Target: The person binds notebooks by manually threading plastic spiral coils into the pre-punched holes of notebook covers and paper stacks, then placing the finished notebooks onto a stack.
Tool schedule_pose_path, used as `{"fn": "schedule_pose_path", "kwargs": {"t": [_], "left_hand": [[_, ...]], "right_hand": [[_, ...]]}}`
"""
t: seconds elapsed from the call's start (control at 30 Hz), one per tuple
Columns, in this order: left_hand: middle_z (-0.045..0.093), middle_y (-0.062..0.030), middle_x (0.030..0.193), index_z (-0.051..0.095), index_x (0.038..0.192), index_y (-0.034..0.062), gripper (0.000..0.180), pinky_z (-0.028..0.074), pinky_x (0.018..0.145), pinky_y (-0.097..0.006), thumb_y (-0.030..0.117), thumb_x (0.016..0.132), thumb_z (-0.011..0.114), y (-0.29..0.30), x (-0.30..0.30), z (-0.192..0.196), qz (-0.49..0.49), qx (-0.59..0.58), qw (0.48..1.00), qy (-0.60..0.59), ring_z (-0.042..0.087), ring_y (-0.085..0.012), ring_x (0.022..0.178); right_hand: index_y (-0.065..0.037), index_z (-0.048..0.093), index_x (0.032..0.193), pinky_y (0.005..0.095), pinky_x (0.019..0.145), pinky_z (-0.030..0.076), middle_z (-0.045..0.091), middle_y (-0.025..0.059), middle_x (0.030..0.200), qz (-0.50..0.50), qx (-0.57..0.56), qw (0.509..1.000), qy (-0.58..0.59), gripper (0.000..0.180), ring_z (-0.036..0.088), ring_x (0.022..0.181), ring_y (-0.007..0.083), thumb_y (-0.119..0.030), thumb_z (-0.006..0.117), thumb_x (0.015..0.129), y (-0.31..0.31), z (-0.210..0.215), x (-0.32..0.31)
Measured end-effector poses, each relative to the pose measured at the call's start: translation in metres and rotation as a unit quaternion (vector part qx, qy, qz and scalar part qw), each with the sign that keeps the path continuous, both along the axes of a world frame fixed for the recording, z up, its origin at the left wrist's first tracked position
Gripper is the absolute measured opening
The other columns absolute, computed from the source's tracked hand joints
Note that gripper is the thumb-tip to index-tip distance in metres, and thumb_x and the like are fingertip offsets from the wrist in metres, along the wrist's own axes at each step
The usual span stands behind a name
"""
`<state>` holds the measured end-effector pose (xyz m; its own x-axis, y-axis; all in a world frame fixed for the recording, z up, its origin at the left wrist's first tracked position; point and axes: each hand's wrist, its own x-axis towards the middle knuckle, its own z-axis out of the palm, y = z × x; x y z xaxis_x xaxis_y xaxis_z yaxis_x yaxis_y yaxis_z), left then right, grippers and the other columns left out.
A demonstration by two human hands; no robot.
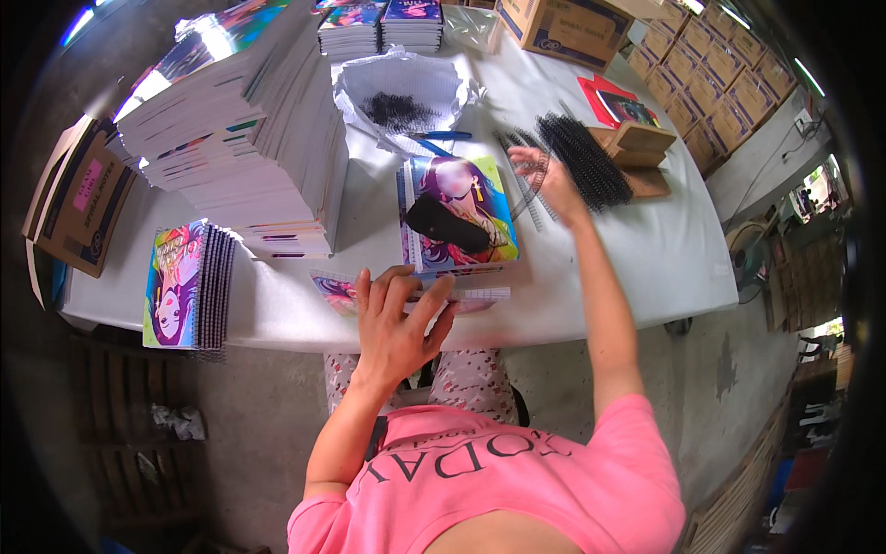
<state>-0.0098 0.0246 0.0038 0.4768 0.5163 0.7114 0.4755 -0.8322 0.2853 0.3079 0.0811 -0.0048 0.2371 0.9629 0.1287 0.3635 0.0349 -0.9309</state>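
My left hand [401, 314] is curled over a notebook [337, 294] at the table's near edge, fingers closed on its page edge. Part of its colourful cover shows beside the fingers. Further right, my right hand [552, 183] is slightly blurred, its fingers pinched on a thin dark spiral coil [532, 196]. Loose coils lie beneath it, next to a thick bundle of black spiral coils [586, 159]. In front of the left hand sits a short stack of notebooks [484, 198] with illustrated covers. A black, oblong object [448, 224] rests on top.
A tall stack of printed pages [268, 175] stands left, beside bound notebooks [175, 286]. Behind are blue-handled pliers [443, 136] and a white wrapped container [355, 88] holding black scraps. A wooden block [637, 148] supports the coils; a cardboard box [563, 32] stands at the back.
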Motion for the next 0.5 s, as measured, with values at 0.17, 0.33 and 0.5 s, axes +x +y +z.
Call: {"fn": "schedule_pose_path", "kwargs": {"t": [0.17,0.33,0.5], "left_hand": [[0.045,-0.0031,0.085,0.062,0.103,0.0189,0.039,0.024,0.095,-0.046,0.021,0.067,0.074,0.002,0.004,-0.001,0.013,0.003,1.0,-0.012,0.05,-0.0226,0.095],[0.045,-0.002,0.085,0.062,0.103,0.0203,0.039,0.025,0.095,-0.045,0.021,0.066,0.074,0.002,0.0,-0.004,-0.003,0.016,1.0,-0.01,0.05,-0.0215,0.094],[0.046,-0.0012,0.083,0.063,0.102,0.0217,0.039,0.026,0.095,-0.045,0.02,0.065,0.074,0.0,-0.005,-0.006,-0.019,0.019,0.999,-0.02,0.051,-0.0204,0.092]], "right_hand": [[-0.009,0.055,0.114,0.0367,0.091,0.042,0.059,0.0076,0.109,-0.04,0.099,0.979,-0.176,0.033,0.054,0.104,0.0166,-0.01,0.046,0.083,-0.011,-0.033,-0.083],[-0.014,0.054,0.118,0.0475,0.101,0.03,0.054,0.0081,0.117,0.019,0.1,0.882,-0.46,0.039,0.049,0.113,0.0215,-0.015,0.056,0.079,-0.028,-0.029,-0.112],[-0.014,0.056,0.115,0.0466,0.099,0.032,0.052,0.0064,0.118,0.178,0.238,0.842,-0.45,0.037,0.046,0.116,0.025,-0.018,0.058,0.078,-0.06,-0.028,-0.104]]}}
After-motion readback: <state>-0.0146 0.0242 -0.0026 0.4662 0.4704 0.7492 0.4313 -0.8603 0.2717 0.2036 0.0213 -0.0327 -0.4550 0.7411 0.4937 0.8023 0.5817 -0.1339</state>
